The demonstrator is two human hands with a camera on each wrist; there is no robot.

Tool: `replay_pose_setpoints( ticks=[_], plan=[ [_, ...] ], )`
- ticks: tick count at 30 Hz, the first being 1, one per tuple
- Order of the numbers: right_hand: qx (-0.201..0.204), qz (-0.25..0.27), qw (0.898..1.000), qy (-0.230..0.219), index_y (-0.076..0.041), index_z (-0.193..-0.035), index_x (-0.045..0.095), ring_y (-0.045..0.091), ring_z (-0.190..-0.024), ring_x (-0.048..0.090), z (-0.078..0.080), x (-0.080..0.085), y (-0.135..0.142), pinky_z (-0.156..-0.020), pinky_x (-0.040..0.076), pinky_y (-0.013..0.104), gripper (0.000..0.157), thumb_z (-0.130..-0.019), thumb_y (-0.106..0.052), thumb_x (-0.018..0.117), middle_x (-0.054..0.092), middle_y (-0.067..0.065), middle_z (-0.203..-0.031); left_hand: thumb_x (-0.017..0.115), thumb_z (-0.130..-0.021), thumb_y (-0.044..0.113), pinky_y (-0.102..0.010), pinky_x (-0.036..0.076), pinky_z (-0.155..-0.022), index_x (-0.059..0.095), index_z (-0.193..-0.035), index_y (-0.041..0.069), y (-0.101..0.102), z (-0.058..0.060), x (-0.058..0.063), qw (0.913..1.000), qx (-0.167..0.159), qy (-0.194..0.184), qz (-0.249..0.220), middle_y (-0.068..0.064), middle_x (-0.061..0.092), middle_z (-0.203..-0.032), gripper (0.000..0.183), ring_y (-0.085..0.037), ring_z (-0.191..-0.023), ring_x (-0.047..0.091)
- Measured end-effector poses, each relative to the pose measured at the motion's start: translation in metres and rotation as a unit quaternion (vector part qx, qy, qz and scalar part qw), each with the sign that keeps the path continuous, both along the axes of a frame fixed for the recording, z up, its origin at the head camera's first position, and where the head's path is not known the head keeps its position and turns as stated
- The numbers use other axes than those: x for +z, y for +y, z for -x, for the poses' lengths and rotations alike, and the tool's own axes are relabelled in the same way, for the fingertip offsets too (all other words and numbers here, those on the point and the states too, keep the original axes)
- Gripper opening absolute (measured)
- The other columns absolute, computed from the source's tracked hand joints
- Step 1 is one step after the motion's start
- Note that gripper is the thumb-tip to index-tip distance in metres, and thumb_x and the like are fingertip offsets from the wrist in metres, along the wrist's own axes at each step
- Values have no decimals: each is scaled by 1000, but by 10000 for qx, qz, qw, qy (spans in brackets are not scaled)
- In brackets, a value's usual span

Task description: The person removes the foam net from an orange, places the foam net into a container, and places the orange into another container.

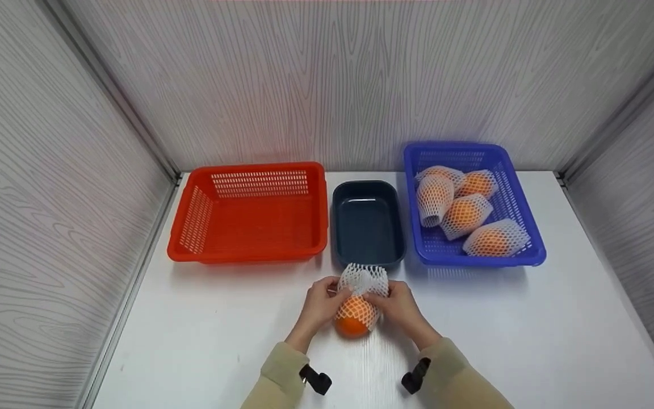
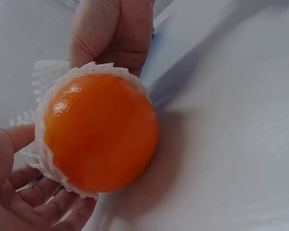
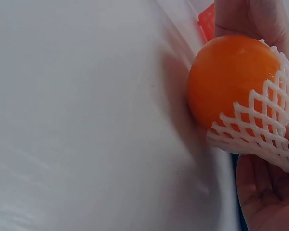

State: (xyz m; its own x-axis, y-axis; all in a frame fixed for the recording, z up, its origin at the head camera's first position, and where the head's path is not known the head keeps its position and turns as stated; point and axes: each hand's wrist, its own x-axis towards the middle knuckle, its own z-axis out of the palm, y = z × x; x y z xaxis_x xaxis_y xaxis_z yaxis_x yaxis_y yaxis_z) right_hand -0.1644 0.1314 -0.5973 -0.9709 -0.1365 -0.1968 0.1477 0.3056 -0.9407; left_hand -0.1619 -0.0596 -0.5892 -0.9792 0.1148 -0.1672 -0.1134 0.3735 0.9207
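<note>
An orange (image 1: pixel 352 326) is partly inside a white foam net sleeve (image 1: pixel 364 278), its bare end facing the person. My left hand (image 1: pixel 321 304) grips the sleeve from the left side, its thumb on top. From the right, my right hand (image 1: pixel 401 307) pinches the same net. In the left wrist view the orange (image 2: pixel 103 134) shows a broad smooth face, with the net's edge (image 2: pixel 48 159) around its side. The right wrist view shows the mesh (image 3: pixel 260 120) stretched over part of the orange (image 3: pixel 231 77). Some fingertips are hidden behind the net.
A red basket (image 1: pixel 247 255) stands at back left, with no fruit visible inside. Just beyond the hands is a dark blue tray (image 1: pixel 368 221). The blue basket (image 1: pixel 469 260) at right holds several net-wrapped oranges (image 1: pixel 466 215). Walls enclose the white table (image 1: pixel 202 335) at back and sides.
</note>
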Motion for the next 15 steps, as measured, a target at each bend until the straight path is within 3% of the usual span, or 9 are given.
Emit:
replay_pose_setpoints(
  ticks=[4, 8, 15],
  plan=[
    [-84, -125, 9998, 144, -4, -89, 70, 16, -70, 57, 1, 2, 0, -67, 50, 32, 27, -69, -19, 79, 67, 6, -81, 66, -83, 27, -30, 46, -70, 64, -100, 4, -2, -1, 2, 9998, -136, -88, 104, -1, 60, -84, 28, -15, -77, 53],
    [4, 76, 10000, 61, -4, -92, 70, 16, -73, 58, 0, 2, 1, -69, 50, 30, 29, -70, -21, 79, 67, 6, -83, 68, -80, 24, -29, 43, -62, 66, -87, 5, -3, 1, 1, 9998, -48, -109, 155, -1, 58, -74, 20, -14, -68, 48],
    [799, 568, 9947, -306, 0, -106, 64, 18, -80, 56, -6, 16, 7, -74, 48, 35, 35, -78, -20, 72, 65, 9, -93, 71, -79, 16, -28, 44, -63, 65, -86, 6, -3, 6, -4, 9983, 436, 326, 218, -1, 59, -75, 13, -14, -69, 50]
  ],
)
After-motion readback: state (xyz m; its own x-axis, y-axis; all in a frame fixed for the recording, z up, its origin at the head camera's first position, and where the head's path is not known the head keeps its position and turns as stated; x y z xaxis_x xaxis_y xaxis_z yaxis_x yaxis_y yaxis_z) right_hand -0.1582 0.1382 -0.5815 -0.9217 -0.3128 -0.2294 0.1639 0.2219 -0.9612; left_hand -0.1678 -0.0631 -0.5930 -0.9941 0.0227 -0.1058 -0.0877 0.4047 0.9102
